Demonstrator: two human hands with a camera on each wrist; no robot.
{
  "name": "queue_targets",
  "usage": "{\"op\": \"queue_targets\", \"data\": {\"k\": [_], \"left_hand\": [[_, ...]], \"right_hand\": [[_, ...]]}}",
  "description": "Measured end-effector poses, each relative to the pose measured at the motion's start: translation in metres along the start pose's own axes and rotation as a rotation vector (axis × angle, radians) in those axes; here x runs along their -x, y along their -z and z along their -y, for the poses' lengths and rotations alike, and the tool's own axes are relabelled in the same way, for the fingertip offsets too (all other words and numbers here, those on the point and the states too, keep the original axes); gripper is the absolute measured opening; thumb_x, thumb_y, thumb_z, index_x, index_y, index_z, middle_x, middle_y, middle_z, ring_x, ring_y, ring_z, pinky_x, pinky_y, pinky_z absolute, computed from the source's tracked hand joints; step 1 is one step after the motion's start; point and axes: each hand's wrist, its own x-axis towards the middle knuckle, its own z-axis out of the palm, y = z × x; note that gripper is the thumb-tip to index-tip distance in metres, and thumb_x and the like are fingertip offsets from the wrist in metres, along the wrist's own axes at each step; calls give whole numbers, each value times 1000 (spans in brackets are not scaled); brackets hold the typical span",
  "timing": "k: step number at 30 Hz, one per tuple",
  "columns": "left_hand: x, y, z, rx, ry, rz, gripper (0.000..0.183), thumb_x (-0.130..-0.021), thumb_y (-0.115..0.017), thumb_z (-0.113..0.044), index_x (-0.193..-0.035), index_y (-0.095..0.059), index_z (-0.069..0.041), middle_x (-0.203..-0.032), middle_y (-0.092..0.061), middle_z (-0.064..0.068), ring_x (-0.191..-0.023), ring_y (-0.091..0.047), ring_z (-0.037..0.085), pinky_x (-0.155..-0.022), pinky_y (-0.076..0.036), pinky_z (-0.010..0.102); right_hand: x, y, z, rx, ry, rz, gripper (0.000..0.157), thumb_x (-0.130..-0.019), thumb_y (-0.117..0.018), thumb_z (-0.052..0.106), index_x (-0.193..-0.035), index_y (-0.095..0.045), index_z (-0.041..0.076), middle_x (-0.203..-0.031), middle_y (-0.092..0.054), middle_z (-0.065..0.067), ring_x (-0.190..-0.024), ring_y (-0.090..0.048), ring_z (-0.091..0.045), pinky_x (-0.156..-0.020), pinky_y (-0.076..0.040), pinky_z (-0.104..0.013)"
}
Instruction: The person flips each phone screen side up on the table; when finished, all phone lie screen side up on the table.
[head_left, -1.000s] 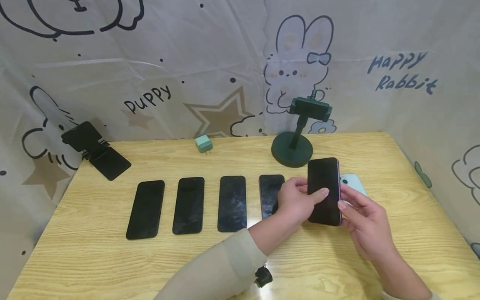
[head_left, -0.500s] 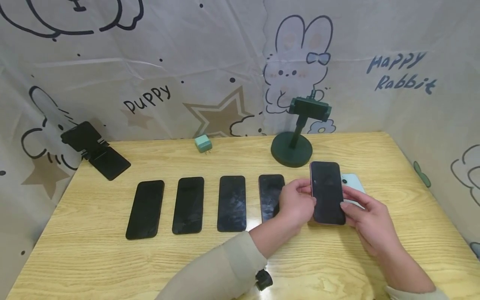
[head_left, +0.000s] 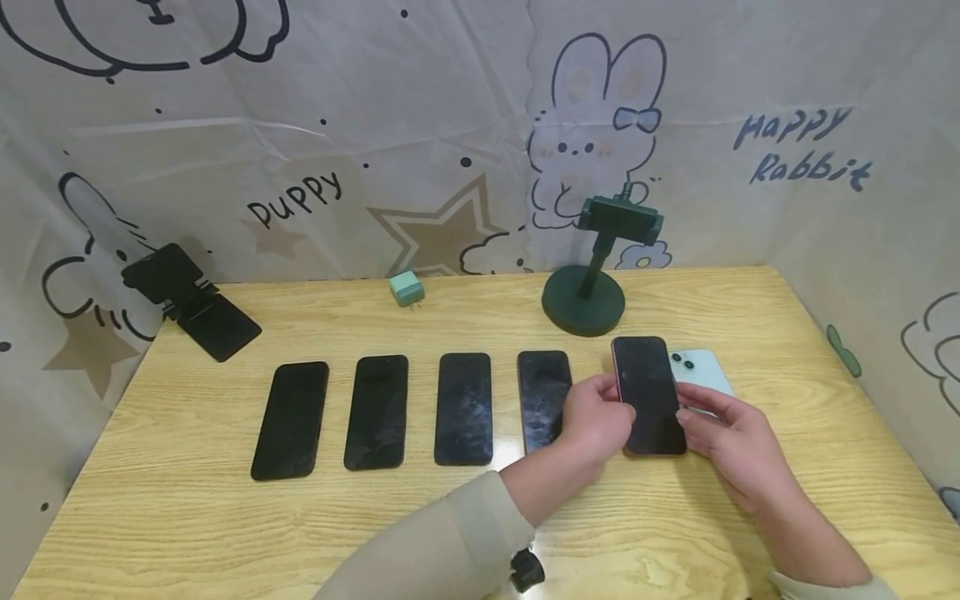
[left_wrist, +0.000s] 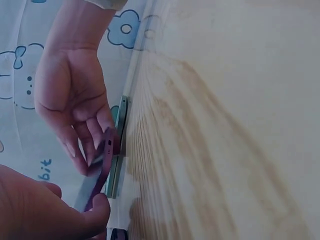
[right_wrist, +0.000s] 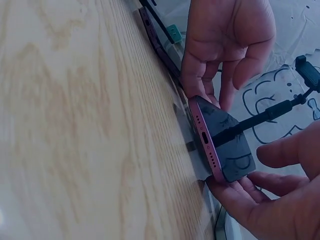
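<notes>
Between my two hands is a smartphone [head_left: 649, 398] with a dark screen facing up and a pinkish-purple frame, low over the right part of the table. My left hand [head_left: 597, 418] holds its left edge, thumb along the side. At the opposite edge my right hand [head_left: 731, 437] supports it, with fingers [right_wrist: 240, 197] under the rim in the right wrist view. That view also shows the charging port in the bottom edge of the tilted phone. A pale mint phone [head_left: 703, 372] lies camera side up just behind my right hand, partly covered.
Several dark phones, such as the leftmost phone [head_left: 291, 421], lie in a row across the wooden table [head_left: 225, 542]. Behind them are a folding black stand [head_left: 198, 304], a green charger plug [head_left: 407, 288] and a dark green phone holder [head_left: 585, 300]. Printed cloth [head_left: 420, 100] hangs behind.
The held phone first shifts slightly right, then back left and lower toward the table. My left thumb has moved off the screen to its edge. More of the mint phone shows.
</notes>
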Motion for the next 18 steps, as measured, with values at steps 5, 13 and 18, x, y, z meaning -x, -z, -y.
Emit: {"op": "queue_targets", "data": {"k": [5, 13, 18], "left_hand": [[4, 1, 2, 27, 0, 7, 48, -76, -62, 13, -123, -65, 2, -101, -57, 4, -96, -55, 20, -85, -52, 41], [10, 4, 3, 30, -22, 6, 58, -75, -61, 12, -132, -60, 1, -111, -58, 7, -106, -56, 24, -91, -50, 41], [12, 4, 5, 31, -26, 16, 59, -74, -61, 11, -131, -60, -2, -108, -61, 7, -101, -59, 23, -86, -52, 43]], "right_hand": [[1, 1, 0, 78, -12, 13, 50, -101, -57, 7, -144, -41, -13, -139, -49, -31, -106, -58, 1, -83, -52, -22], [2, 0, 0, 166, 2, 53, 52, -101, -58, 10, -144, -41, -13, -140, -50, -30, -112, -55, 1, -87, -46, -14], [3, -1, 0, 242, 12, 83, 53, -102, -58, 16, -145, -41, -12, -141, -50, -28, -121, -55, -16, -88, -43, -12]]}}
